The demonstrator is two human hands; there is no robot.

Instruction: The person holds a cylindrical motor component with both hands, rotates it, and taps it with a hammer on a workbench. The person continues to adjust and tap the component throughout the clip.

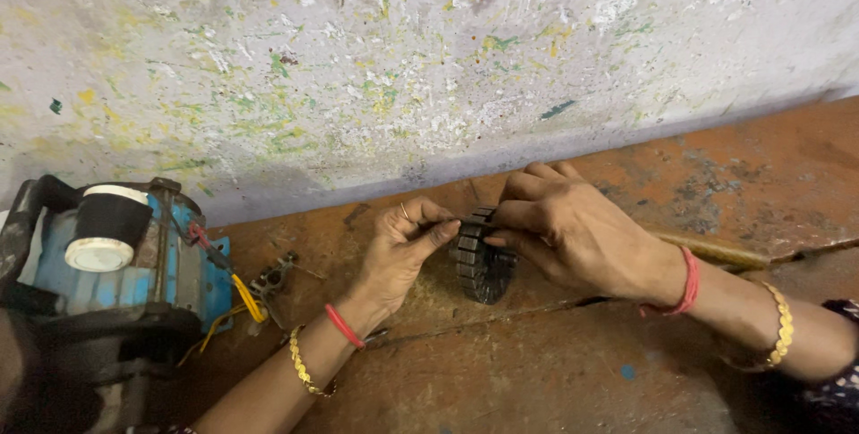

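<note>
A dark, ribbed, cylinder-shaped metal part (483,264) with slotted sides stands on its edge on the worn brown surface (537,371). My left hand (403,251) pinches its upper left rim with thumb and fingertips. My right hand (573,228) grips its top from the right, fingers curled over it. Both wrists wear red thread and gold-coloured bangles. The far side of the part is hidden behind my fingers.
A blue electric motor (116,264) with a black-and-white cylinder on top sits at the left, with red and yellow wires (246,300) and a small metal clip (273,277) beside it. A paint-spattered grey wall (403,67) rises right behind the surface.
</note>
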